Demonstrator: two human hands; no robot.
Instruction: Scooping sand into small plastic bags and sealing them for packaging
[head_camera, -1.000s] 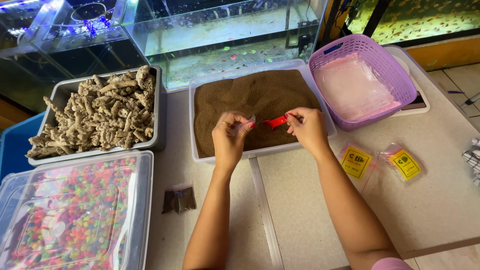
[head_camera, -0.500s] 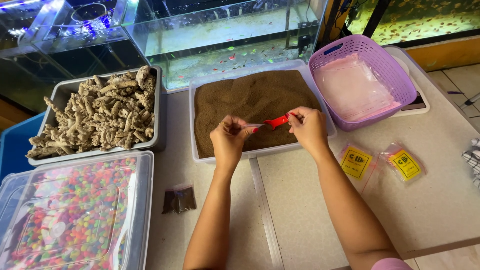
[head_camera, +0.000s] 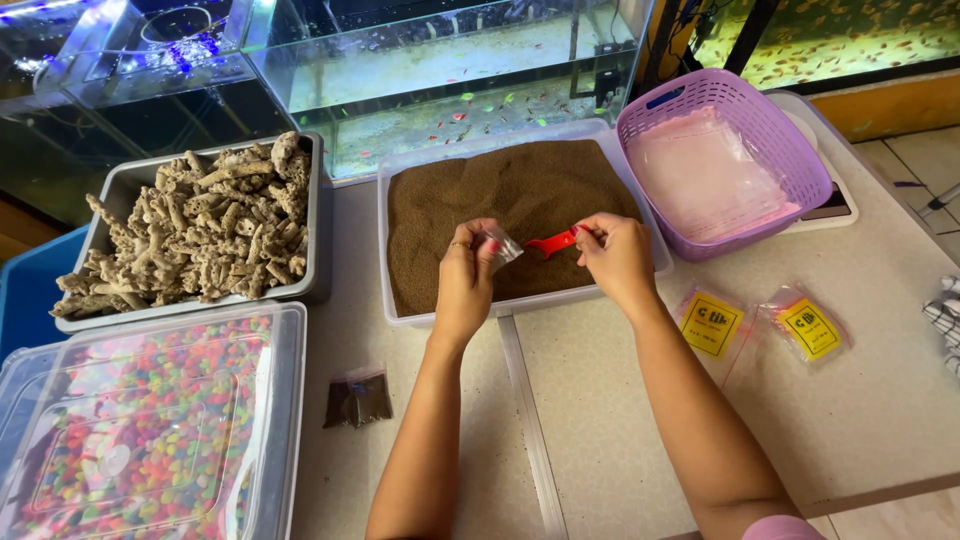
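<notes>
Your left hand (head_camera: 468, 272): fingers pinched on a small clear plastic bag (head_camera: 503, 243), held above the near half of the sand tub. Your right hand (head_camera: 617, 256): fingers closed on the handle of a small red plastic scoop (head_camera: 551, 243), its bowl pointing at the bag's mouth, just beside it.

Below both hands: a clear rectangular plastic tub (head_camera: 640, 215) filled with fine brown granules (head_camera: 500, 185).

Surface: a pale beige tabletop (head_camera: 620, 420), with a light strip running from the tub toward you.

On the table, right of your right forearm: two small flat packets with yellow labels (head_camera: 710, 325), side by side. Left of your left forearm: one small filled clear packet of dark granules (head_camera: 359, 398).

Containers, outward:
- Purple plastic lattice basket (head_camera: 770, 140), right of the tub, holding clear empty bags.
- Grey metal tray (head_camera: 313, 215), left of the tub, heaped with pale rough coral pieces (head_camera: 195, 235).
- Clear lidded plastic box (head_camera: 290, 400), near left, full of multicoloured gravel.

Room: glass fish tanks (head_camera: 450, 70) along the far edge of the table, small fish visible inside; tiled floor at far right.
</notes>
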